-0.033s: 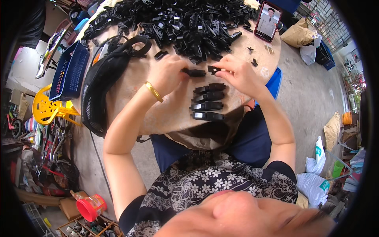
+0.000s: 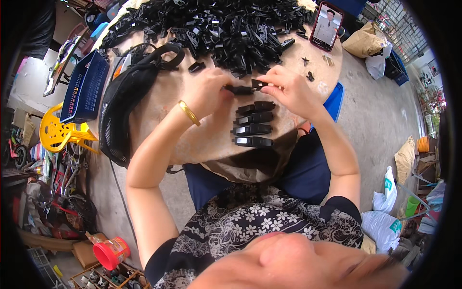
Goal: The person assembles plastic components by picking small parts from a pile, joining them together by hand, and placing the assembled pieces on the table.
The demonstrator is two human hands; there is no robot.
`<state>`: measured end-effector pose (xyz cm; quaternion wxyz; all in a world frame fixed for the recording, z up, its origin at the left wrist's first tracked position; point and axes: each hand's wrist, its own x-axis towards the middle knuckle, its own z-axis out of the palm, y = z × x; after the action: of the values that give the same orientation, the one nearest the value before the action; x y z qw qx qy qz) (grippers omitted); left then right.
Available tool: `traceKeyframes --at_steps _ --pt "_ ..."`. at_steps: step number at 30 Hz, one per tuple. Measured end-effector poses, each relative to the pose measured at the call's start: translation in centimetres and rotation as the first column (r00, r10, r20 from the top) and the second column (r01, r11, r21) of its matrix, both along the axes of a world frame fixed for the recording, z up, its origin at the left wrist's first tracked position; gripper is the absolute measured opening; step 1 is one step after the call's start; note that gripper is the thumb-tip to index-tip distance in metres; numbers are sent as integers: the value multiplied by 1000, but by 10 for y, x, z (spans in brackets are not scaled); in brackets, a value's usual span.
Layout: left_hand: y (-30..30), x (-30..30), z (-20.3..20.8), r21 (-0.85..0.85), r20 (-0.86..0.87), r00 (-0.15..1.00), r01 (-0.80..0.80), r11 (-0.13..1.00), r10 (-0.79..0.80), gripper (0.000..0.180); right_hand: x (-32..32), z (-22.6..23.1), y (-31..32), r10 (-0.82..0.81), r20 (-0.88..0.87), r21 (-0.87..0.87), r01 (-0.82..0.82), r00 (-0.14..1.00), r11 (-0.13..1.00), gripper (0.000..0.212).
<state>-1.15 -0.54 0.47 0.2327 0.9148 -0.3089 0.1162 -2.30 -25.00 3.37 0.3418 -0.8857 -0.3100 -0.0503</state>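
My left hand (image 2: 210, 90) is closed on an elongated black plastic piece (image 2: 242, 90) that points to the right. Opposite it, my right hand (image 2: 290, 90) pinches a small flat black plastic piece (image 2: 258, 85) between thumb and fingers. The ends of these two pieces meet, or nearly so; whether they are joined I cannot tell. Just below, several similar black plastic pieces lie in a stacked row on the table, such as the nearest one (image 2: 253, 141), which has a shiny light patch. Beyond my hands spreads a large heap of black plastic parts (image 2: 216, 33).
A phone (image 2: 327, 26) showing a person stands at the table's (image 2: 192, 144) far right, near a few small loose parts (image 2: 310, 76). On the left lies a black mesh bag (image 2: 126, 111); beside it are a blue basket (image 2: 84, 89) and a yellow stool (image 2: 57, 127).
My left hand's piece has shifted slightly right and my right hand's piece slightly left, narrowing the gap between them. The row and heap look the same.
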Motion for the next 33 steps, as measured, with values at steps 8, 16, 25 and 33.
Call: traceKeyframes --at_steps 8,16,25,33 --pt "-7 -6 -3 -127 -172 985 -40 991 17 19 0 6 3 125 234 -252 -64 964 966 19" --pt "-9 -1 -7 -204 -41 992 107 973 -118 18 12 -3 7 229 266 -213 -174 936 961 16" --pt "-13 -8 -1 -167 -192 981 2 986 -34 16 -1 -1 -9 165 324 -252 -83 931 964 24" --pt "-11 -4 -1 -130 -122 989 65 989 -81 18 3 -4 -9 86 311 -122 -50 947 991 18"
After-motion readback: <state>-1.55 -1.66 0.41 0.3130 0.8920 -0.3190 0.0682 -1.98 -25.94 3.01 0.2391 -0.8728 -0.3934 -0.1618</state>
